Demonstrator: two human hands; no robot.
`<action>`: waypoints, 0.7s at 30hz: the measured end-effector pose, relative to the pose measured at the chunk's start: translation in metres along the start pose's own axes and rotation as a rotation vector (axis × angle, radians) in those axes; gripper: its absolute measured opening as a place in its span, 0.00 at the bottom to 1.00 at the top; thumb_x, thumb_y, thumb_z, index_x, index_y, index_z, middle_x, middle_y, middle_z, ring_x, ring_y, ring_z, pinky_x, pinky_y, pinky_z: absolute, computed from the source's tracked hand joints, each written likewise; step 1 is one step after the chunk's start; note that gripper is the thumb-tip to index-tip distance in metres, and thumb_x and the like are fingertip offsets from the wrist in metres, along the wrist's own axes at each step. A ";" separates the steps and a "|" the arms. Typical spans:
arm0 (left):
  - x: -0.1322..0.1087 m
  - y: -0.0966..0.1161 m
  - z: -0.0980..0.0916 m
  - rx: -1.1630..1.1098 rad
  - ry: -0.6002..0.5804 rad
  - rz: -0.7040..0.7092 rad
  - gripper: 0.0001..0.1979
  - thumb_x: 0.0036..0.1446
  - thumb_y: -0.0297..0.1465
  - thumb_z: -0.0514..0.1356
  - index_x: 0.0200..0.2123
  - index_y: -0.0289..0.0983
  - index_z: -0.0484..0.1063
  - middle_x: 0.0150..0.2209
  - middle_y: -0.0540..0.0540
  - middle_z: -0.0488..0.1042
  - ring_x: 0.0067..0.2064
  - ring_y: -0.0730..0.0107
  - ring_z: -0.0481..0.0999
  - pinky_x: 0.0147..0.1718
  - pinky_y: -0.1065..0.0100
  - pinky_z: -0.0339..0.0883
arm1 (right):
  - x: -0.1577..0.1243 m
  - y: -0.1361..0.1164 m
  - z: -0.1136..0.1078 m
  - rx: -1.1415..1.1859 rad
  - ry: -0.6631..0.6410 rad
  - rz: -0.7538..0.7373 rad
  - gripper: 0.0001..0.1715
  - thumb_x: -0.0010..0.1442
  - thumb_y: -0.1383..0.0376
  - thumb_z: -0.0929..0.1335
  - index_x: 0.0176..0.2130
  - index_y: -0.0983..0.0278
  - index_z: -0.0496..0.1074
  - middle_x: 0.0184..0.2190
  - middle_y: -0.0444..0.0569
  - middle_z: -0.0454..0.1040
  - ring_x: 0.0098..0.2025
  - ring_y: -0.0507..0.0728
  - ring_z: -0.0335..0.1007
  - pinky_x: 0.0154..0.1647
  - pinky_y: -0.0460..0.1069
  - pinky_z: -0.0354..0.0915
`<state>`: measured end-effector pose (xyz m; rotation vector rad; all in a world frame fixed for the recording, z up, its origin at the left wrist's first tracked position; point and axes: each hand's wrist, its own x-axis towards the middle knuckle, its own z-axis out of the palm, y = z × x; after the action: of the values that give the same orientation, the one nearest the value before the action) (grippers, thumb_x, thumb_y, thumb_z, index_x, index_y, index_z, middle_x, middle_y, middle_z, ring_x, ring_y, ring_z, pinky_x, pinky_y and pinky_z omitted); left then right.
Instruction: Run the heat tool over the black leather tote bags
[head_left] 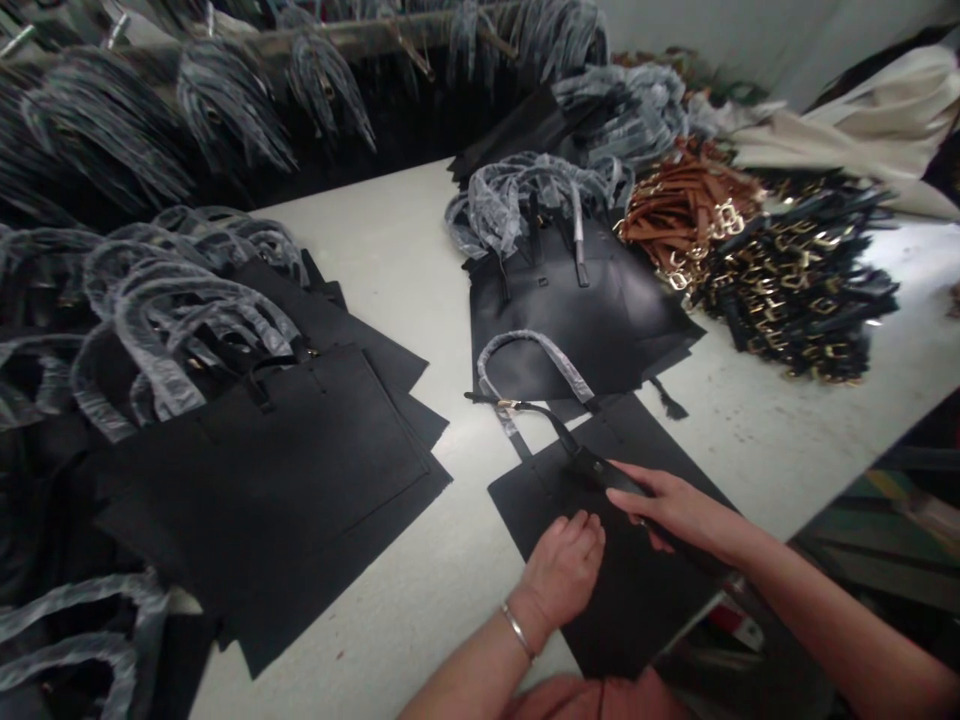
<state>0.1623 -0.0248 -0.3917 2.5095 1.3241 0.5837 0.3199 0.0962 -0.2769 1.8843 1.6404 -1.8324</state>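
The left hand (562,575) rests loosely curled on a black leather bag panel (619,610), holding it flat. The right hand (671,508) pinches a dark handle strap (600,470) against the panel.

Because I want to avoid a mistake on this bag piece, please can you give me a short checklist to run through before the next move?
1. Left hand on the black leather panel: ok, resting on it.
2. Right hand on the black strap: ok, fingers lying across it.
3. Panel fully on the white table: not ok, its near end seems to overhang the edge.
4. Gold-coloured buckle: ok, in plain view.
5. Plastic-wrapped handle: ok, wrap in place.
6. Strap joined to the panel: cannot tell, the hands hide that part.
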 end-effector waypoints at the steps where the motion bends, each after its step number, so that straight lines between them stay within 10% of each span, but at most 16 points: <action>1: 0.000 0.000 0.000 -0.005 0.000 0.004 0.18 0.64 0.25 0.49 0.56 0.31 0.66 0.56 0.39 0.69 0.59 0.59 0.65 0.54 0.61 0.61 | 0.002 -0.002 0.002 -0.009 0.008 -0.001 0.37 0.60 0.53 0.67 0.63 0.61 0.60 0.23 0.40 0.69 0.15 0.49 0.65 0.13 0.43 0.61; 8: 0.001 -0.001 -0.001 0.009 0.009 0.029 0.16 0.65 0.25 0.50 0.53 0.31 0.67 0.54 0.39 0.71 0.58 0.59 0.66 0.49 0.61 0.65 | -0.001 -0.013 0.009 -0.094 0.266 -0.180 0.37 0.59 0.52 0.67 0.63 0.62 0.61 0.17 0.38 0.69 0.18 0.52 0.68 0.20 0.45 0.64; 15: -0.005 -0.002 0.001 -0.097 -0.029 0.212 0.09 0.63 0.26 0.52 0.42 0.32 0.71 0.42 0.42 0.76 0.50 0.64 0.73 0.52 0.64 0.64 | -0.038 -0.002 0.015 -0.157 -0.095 -0.035 0.41 0.57 0.51 0.68 0.64 0.65 0.61 0.17 0.41 0.71 0.15 0.51 0.65 0.15 0.43 0.59; 21: -0.003 0.002 0.002 -0.154 -0.094 0.177 0.08 0.58 0.26 0.54 0.40 0.31 0.71 0.36 0.42 0.77 0.41 0.63 0.77 0.43 0.65 0.71 | -0.024 -0.006 0.041 -0.228 -0.099 -0.034 0.40 0.59 0.52 0.66 0.65 0.65 0.60 0.23 0.47 0.77 0.16 0.54 0.69 0.14 0.45 0.61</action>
<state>0.1629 -0.0288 -0.3936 2.5085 0.9921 0.5717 0.2936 0.0571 -0.2673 1.6567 1.7720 -1.6398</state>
